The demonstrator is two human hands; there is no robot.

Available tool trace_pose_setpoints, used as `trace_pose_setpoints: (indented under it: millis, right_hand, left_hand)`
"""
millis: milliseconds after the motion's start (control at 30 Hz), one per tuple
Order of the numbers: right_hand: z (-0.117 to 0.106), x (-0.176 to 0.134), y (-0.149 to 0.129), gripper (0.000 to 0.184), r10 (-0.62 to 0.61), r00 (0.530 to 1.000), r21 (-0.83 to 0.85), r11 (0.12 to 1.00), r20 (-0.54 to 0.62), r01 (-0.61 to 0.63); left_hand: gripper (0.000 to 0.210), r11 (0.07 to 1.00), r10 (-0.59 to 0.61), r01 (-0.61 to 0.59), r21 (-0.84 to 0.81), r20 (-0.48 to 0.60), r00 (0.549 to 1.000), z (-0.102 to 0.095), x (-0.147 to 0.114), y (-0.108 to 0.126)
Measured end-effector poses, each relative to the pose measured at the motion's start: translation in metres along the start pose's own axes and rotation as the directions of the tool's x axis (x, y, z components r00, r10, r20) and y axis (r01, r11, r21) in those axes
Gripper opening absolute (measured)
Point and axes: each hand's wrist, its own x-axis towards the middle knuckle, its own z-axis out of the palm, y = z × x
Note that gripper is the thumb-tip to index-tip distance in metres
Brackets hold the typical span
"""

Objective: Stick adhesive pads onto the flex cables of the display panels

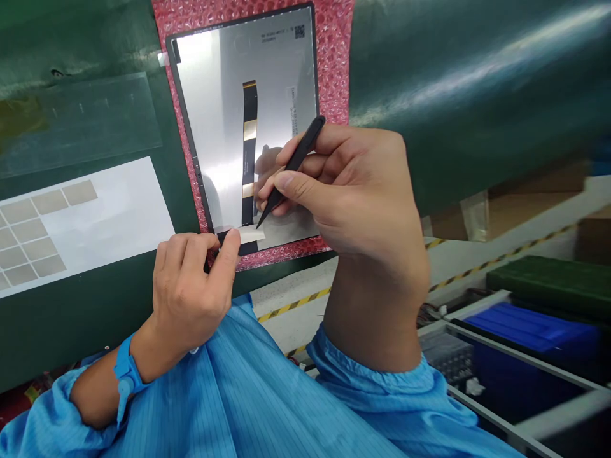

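Panel (pixel 205 83) lies long axis fore-and-aft. Right hand (pixel 363 191) pinches tweezers (pixel 304 147), tip down-left by pale strip (pixel 252 235). Left hand (pixel 195 280) curled, grip unclear.

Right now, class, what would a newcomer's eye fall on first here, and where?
The shiny panel draws the eye first, lying on pink bubble wrap at top centre. The right hand holds a black tool, tip near the panel's bottom edge, close to the left hand. At left, a white sheet with grey squares lies on the green surface.
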Motion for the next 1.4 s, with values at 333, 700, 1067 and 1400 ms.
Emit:
trace_pose_setpoints:
  millis: [333,700,1067,1400]
  right_hand:
    - [-0.003,0.004,0.01,0.017,-0.097,0.994,0.028,0.995,0.042,0.096]
    - [-0.004,0.006,0.017,0.018,-0.143,0.989,0.011,0.99,0.024,0.143]
    - [-0.004,-0.004,0.014,0.018,-0.141,0.982,0.047,0.988,-0.127,0.148]
    - [-0.002,-0.004,0.033,0.015,-0.172,0.948,0.167,0.961,-0.267,0.221]
  left_hand:
    - [0.027,1.0,-0.014,0.014,-0.025,-0.013,1.0,0.001,0.0,0.0]
    - [0.031,0.999,-0.01,0.009,0.035,0.04,0.999,0.003,0.002,0.001]
    - [0.033,0.986,0.03,-0.037,0.162,0.044,0.999,0.002,0.001,0.003]
    - [0.053,0.978,0.009,-0.058,0.201,0.234,0.972,0.005,0.011,0.024]
